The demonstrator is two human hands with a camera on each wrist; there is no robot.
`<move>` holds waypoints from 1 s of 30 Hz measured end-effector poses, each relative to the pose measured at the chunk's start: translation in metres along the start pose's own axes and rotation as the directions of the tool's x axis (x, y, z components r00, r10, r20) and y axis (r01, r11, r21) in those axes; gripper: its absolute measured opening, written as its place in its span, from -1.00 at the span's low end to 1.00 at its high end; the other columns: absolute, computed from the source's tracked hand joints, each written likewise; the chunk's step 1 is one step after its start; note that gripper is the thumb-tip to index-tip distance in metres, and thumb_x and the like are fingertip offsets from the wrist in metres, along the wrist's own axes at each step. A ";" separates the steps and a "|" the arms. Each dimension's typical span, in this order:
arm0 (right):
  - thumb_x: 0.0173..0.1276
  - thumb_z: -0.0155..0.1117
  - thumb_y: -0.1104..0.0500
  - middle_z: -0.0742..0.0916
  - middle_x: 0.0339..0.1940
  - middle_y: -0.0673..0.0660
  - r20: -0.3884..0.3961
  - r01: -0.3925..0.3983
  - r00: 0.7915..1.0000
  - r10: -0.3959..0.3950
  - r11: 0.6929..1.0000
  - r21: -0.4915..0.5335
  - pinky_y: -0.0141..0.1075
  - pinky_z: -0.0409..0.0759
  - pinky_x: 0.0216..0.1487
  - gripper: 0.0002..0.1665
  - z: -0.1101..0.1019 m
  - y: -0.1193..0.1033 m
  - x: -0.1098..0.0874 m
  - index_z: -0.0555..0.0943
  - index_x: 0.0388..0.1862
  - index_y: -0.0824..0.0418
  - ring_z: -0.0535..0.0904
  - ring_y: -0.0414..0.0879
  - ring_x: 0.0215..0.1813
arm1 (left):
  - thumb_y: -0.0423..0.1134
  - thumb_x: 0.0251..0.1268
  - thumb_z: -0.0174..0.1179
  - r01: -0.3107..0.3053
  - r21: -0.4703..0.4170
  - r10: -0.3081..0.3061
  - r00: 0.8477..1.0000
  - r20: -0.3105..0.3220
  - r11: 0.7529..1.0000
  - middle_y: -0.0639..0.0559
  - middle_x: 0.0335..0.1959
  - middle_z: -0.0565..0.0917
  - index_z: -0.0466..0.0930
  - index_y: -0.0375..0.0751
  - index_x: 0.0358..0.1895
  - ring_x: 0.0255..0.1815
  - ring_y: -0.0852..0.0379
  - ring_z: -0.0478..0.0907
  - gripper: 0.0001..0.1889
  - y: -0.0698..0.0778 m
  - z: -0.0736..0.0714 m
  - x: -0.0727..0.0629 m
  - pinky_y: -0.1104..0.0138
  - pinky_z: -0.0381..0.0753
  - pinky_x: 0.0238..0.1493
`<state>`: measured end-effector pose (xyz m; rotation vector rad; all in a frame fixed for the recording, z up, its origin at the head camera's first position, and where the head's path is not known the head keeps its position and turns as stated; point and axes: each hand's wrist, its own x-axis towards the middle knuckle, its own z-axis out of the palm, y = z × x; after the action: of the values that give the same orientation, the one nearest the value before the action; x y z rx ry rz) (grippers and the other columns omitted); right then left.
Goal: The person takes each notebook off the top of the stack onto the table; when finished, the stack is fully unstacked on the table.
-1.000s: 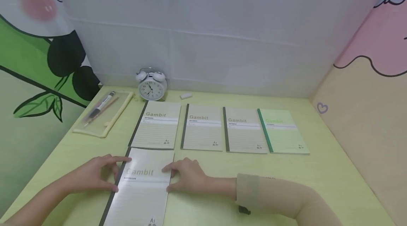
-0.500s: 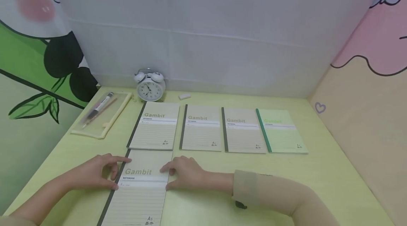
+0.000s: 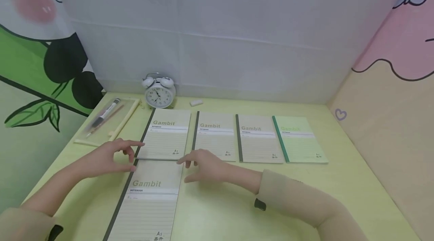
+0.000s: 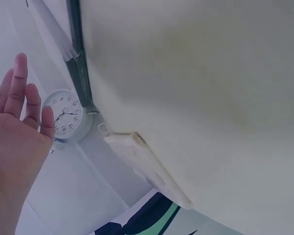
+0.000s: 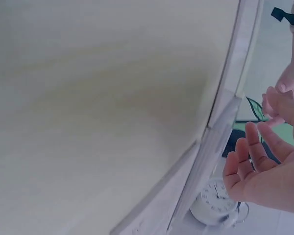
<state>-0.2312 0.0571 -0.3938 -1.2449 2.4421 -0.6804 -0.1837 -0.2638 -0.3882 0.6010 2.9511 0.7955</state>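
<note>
A beige Gambit notebook [image 3: 149,211] with a dark spine lies at the front left of the table. Directly above it, nearly edge to edge, is another beige notebook [image 3: 167,135]. My left hand [image 3: 101,160] is at their left side. Its index fingertip overlaps the upper notebook's spine, and its thumb tip is at the top of the lower one's spine. On the other side, my right hand [image 3: 207,167] has its index fingertip at the seam near the right corners, its thumb just off the lower notebook's edge. Neither hand grips anything; their fingers are loosely bent.
Rightward along the row lie two more beige notebooks [image 3: 214,141] and a green notebook [image 3: 301,141]. Behind them are a white alarm clock [image 3: 160,94] and an eraser [image 3: 196,102]. A mesh pencil pouch [image 3: 125,122] with pens inside is at the far left.
Both hands have moved away from me, from the sides of the front notebook up to the seam between the two notebooks. The notebooks stay in place.
</note>
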 end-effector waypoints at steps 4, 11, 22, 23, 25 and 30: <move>0.14 0.44 0.05 0.70 -0.14 0.03 -0.035 0.002 0.999 -0.002 1.000 -0.009 -0.45 0.46 -0.07 -0.45 -0.014 0.005 0.005 0.58 0.14 0.08 0.55 -0.10 -0.08 | 0.10 -0.01 0.39 0.027 0.016 -0.026 0.999 -0.034 1.000 0.26 -0.37 0.56 0.45 -0.07 0.20 -0.12 0.13 0.39 -0.32 -0.001 -0.008 0.016 0.21 0.37 -0.15; 0.17 0.41 0.02 0.66 -0.02 0.07 -0.103 -0.042 0.994 0.043 0.999 0.014 -0.34 0.46 0.03 -0.44 -0.035 0.017 0.013 0.56 0.16 0.11 0.53 0.00 0.05 | 0.16 0.01 0.36 0.089 0.011 -0.089 0.994 -0.065 0.996 -0.02 -0.14 0.58 0.40 -0.15 0.27 0.00 -0.05 0.36 -0.24 -0.014 -0.011 0.045 0.02 0.33 -0.04; 0.21 0.36 -0.02 0.51 0.29 0.00 -0.153 -0.131 0.976 0.153 0.980 0.148 -0.16 0.46 0.15 -0.33 -0.039 0.044 0.037 0.43 0.31 -0.01 0.44 0.00 0.26 | 0.19 0.03 0.32 0.137 -0.056 -0.140 0.989 -0.056 0.989 -0.23 0.28 0.37 0.23 -0.20 0.39 0.30 -0.26 0.16 -0.11 -0.044 -0.006 0.074 -0.20 0.16 0.19; 0.22 0.36 -0.03 0.50 0.31 0.00 -0.144 -0.148 0.975 0.172 0.976 0.163 -0.15 0.46 0.16 -0.31 -0.038 0.045 0.039 0.41 0.33 -0.03 0.42 0.00 0.28 | 0.20 0.04 0.31 0.146 -0.064 -0.149 0.988 -0.044 0.987 -0.24 0.30 0.35 0.21 -0.21 0.40 0.31 -0.27 0.15 -0.09 -0.046 -0.004 0.076 -0.21 0.16 0.18; 0.22 0.35 -0.05 0.47 0.34 -0.01 -0.130 -0.180 0.970 0.207 0.965 0.193 -0.13 0.44 0.19 -0.30 -0.036 0.048 0.043 0.39 0.35 -0.05 0.40 -0.01 0.31 | 0.22 0.04 0.30 0.165 -0.079 -0.167 0.986 -0.025 0.983 -0.26 0.32 0.31 0.17 -0.22 0.42 0.32 -0.29 0.13 -0.06 -0.050 -0.001 0.079 -0.23 0.15 0.19; 0.21 0.35 -0.06 0.42 0.38 0.03 -0.119 -0.209 0.964 0.239 0.954 0.216 -0.12 0.31 0.32 -0.25 -0.029 0.055 0.056 0.35 0.38 -0.03 0.32 -0.01 0.38 | 0.22 0.03 0.31 0.175 -0.083 -0.177 0.984 -0.027 0.981 -0.30 0.38 0.24 0.12 -0.28 0.43 0.34 -0.33 0.13 -0.02 -0.063 0.005 0.088 -0.23 0.11 0.23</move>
<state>-0.3138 0.0475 -0.4029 -0.8514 2.5020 -0.9525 -0.2872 -0.2786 -0.4169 0.3193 2.9328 0.9084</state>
